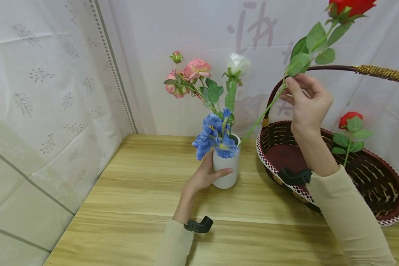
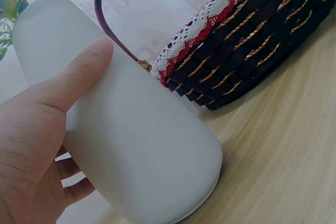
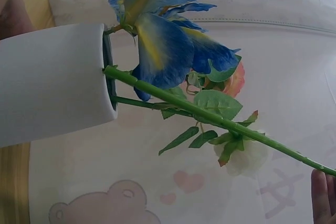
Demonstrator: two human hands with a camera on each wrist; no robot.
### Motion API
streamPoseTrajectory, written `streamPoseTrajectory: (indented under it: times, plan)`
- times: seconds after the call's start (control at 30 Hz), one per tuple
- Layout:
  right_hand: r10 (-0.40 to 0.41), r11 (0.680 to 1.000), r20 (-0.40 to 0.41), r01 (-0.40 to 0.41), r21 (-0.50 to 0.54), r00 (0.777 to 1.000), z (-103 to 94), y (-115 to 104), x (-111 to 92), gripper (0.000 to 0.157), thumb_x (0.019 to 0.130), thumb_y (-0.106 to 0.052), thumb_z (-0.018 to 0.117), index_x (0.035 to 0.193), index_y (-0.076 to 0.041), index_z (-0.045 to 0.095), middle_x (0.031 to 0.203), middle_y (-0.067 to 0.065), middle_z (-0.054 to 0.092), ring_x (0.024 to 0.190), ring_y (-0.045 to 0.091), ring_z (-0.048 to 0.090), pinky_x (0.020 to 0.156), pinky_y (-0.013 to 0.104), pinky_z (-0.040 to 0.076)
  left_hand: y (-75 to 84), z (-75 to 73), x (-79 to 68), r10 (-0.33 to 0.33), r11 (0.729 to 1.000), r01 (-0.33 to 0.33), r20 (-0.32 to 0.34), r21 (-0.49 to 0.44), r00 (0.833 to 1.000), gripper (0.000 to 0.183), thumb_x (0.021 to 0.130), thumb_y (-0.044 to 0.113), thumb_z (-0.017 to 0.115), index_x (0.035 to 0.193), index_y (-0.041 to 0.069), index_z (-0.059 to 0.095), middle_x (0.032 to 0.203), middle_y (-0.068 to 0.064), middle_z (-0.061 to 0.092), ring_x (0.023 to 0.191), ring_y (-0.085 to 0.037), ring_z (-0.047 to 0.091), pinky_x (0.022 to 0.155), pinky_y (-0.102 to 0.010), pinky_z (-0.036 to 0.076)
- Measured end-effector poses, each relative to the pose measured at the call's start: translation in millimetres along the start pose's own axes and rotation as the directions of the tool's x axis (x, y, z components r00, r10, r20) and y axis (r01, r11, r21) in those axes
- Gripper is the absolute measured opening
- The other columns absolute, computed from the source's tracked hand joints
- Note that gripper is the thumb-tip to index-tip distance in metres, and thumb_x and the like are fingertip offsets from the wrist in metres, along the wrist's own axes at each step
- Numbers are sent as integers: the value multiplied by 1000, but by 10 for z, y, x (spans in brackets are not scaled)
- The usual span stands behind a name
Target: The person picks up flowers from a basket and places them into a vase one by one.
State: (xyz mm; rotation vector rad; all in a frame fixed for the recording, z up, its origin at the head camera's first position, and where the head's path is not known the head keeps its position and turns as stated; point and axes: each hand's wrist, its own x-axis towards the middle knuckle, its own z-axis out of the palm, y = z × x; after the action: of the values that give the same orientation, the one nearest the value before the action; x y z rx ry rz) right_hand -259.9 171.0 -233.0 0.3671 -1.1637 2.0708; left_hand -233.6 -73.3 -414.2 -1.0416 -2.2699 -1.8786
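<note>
My left hand (image 1: 203, 175) grips a white vase (image 1: 227, 175) standing on the table, its thumb across the front in the left wrist view. My right hand (image 1: 309, 101) pinches the green stem of a long red rose (image 1: 354, 6) below its leaves. The rose slants up to the right, and its stem's low end (image 3: 118, 74) is right at the vase mouth in the right wrist view. Inside the vase stand a blue iris (image 1: 216, 135), a white rose (image 1: 238, 66) and a branch of pink flowers (image 1: 197, 69). The iris hides part of the vase rim.
A dark woven basket (image 1: 276, 173) with lace trim and a tall handle (image 1: 332, 68) stands to the right, under my right forearm. Another red rose (image 1: 350, 119) leans in it. A printed curtain (image 1: 146, 44) hangs behind the wooden table (image 1: 146, 192).
</note>
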Motion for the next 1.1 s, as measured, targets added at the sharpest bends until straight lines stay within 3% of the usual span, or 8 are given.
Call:
streamPoseTrajectory:
  times: [0.37, 1.1]
  plan:
    - [0, 999, 22, 1, -35, 1000, -28, 92, -15, 27, 77, 5, 84, 98, 15, 70, 82, 19, 70, 59, 24, 65, 58, 32, 59, 7, 0, 6, -5, 1000, 5, -6, 6, 1000, 71, 89, 4, 78, 149, 13, 40, 135, -2, 58, 122, -16, 56, 104, -43, 44]
    - [32, 989, 161, -8, -147, 986, -21, 376, -366, 15, 85, 5, 78, 98, 11, 72, 88, 15, 71, 66, 21, 68, 63, 30, 60, 2, -5, -6, -6, 1000, 6, 1, 1, 1000, 76, 90, 7, 77, 152, 16, 36, 138, 0, 56, 125, -15, 54, 105, -42, 43]
